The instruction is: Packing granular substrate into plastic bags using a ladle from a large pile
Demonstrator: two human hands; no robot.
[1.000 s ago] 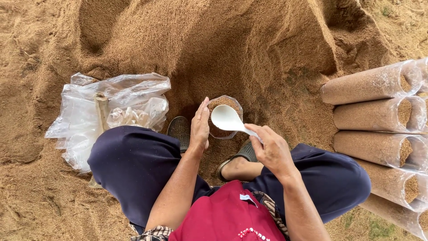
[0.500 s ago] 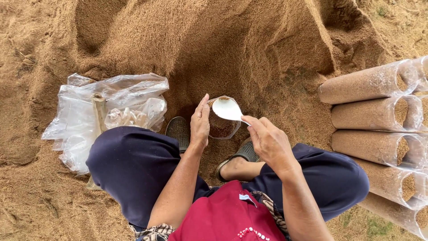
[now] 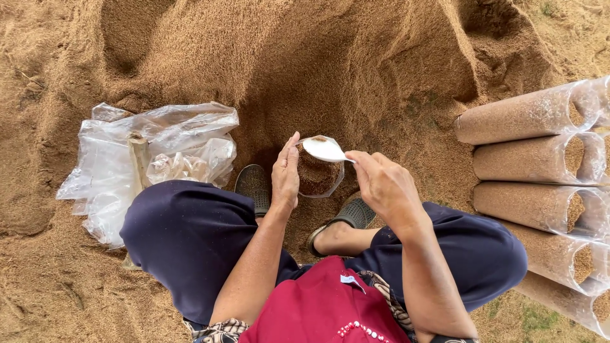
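I squat before a big heap of brown sawdust. My left hand holds the rim of a clear plastic bag that stands open between my feet and is partly filled with sawdust. My right hand grips the handle of a white scoop, which hangs over the far edge of the bag's mouth with a little sawdust on it.
A pile of empty clear plastic bags lies on the ground to my left. Several filled bags, long cylinders of sawdust, lie stacked side by side at the right. Dark sandals are on my feet.
The scoop has moved from over the middle of the bag up toward its far rim. My left hand stays on the bag.
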